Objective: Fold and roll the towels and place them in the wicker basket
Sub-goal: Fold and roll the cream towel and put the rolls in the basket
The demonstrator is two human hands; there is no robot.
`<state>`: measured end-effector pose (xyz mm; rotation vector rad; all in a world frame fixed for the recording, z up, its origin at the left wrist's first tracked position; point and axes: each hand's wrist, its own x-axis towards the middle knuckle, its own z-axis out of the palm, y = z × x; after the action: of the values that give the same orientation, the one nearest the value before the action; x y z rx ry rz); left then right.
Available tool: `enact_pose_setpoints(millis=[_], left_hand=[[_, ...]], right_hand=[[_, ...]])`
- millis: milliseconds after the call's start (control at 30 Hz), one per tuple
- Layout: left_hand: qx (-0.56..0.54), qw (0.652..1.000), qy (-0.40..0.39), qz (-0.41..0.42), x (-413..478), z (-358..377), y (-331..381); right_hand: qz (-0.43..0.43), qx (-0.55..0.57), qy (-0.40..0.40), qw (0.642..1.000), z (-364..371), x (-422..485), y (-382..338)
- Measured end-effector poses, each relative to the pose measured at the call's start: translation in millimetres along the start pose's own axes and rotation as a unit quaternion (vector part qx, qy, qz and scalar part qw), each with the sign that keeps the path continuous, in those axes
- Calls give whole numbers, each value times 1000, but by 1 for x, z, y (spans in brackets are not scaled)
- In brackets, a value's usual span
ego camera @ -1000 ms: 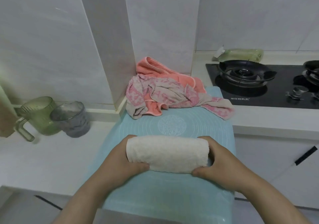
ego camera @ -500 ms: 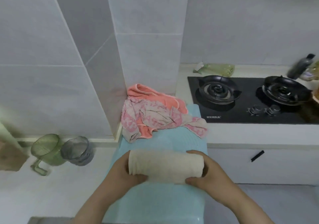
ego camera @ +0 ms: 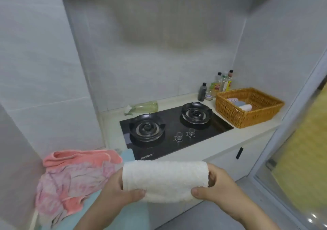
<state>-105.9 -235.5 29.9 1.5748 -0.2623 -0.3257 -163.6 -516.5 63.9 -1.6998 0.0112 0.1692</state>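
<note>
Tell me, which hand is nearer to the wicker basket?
The right hand. It grips the right end of the rolled towel, the end toward the wicker basket on the counter. The left hand grips the other end, farther from it.

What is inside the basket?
In the basket lie a pink roll, a grey roll and a white roll, side by side. The near wall hides their lower parts and most of the bottom, so more could be there.
</note>
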Motion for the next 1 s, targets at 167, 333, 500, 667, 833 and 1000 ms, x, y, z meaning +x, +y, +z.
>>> enact_pose_setpoints(millis=[167,333,500,667,833,1000], left_hand=[[14,999,-19,35,63,91,32],[7,997,-62,42,115,182,50],[-15,994,-92,49,156,260,63],[-1,991,-121,60,197,317,64],[4,991,-116,64,252,357,56],[-16,989,-132,60,322,381,41]], right_hand=[[-37,29,103,994,-96,-11,2],[-53,35,143,988,-198,-19,8],[-54,46,172,982,-284,-25,15],[-40,39,181,982,-350,-25,23],[-23,20,201,979,-404,-6,29],[-2,-16,214,977,-458,43,38]])
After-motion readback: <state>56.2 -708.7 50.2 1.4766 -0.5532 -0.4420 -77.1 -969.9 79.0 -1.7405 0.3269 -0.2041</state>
